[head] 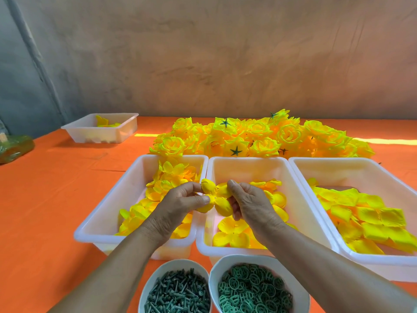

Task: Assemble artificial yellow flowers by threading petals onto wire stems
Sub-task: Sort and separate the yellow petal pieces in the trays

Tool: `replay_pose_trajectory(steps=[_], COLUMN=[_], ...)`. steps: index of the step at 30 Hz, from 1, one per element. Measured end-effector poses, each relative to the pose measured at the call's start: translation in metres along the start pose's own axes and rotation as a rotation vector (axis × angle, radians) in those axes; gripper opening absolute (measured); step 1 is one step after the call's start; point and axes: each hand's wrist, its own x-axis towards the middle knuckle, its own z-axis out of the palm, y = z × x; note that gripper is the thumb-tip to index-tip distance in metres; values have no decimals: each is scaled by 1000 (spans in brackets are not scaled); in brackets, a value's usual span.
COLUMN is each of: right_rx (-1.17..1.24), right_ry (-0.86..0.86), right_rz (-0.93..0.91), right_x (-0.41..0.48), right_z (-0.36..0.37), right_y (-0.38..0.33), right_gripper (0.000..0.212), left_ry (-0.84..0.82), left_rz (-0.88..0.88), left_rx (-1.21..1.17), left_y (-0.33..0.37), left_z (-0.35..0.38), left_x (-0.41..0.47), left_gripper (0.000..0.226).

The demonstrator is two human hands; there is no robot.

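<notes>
Here, left hand (180,201) and right hand (251,199) pinching one yellow petal piece (207,187), above white trays (248,159)

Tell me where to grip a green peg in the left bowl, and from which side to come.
Pinch one green peg across its thin shaft, coming straight down from above. The pegs lie jumbled on their sides, and the white bowl walls block a sideways approach. A peg on top of the heap is probably easiest.
</notes>
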Motion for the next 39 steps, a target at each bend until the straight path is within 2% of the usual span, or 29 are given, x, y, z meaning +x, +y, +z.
replay_pose_trajectory(steps=[6,9,11,14,17,20,24,26,31,39], right_rx=[-22,-216,-284,-345,-394,-443,-516,-498,-419,-421], right_ry=[31,94,89,-17,-76,-63,-48,-53,-105,-104], right_rz=[15,-13,-102,-249,-283,-287,-287,-283,-197,-239], right_x=[2,1,-1,-5,-7,-5,-2,-2,-2,-3], right_z=[0,0,-1,0,4,4,3,4,4,2], right_y=[2,2,3,3,3,4,5,5,7,6], right_gripper=[32,22,27,22,22,22,10,6,13,19], left_ry=[171,251,285,257,187,157,156,161,136,160], left_rz=[18,28,24,29,66,77,91,111,121,139], left_rx=[11,-2,-11,1,11,-46,-26,26,95,264], left_y=[-10,-12,-12,-11,-8,-4,-5,-5,-9,-14], left_z=[5,4,5,7,8,8,10,11,10,11], left_x=[1,1,0,-2,-6,-10,-11,-12,-12,-12], left_gripper=[25,27,26,29,27,39,58,52,43,34])
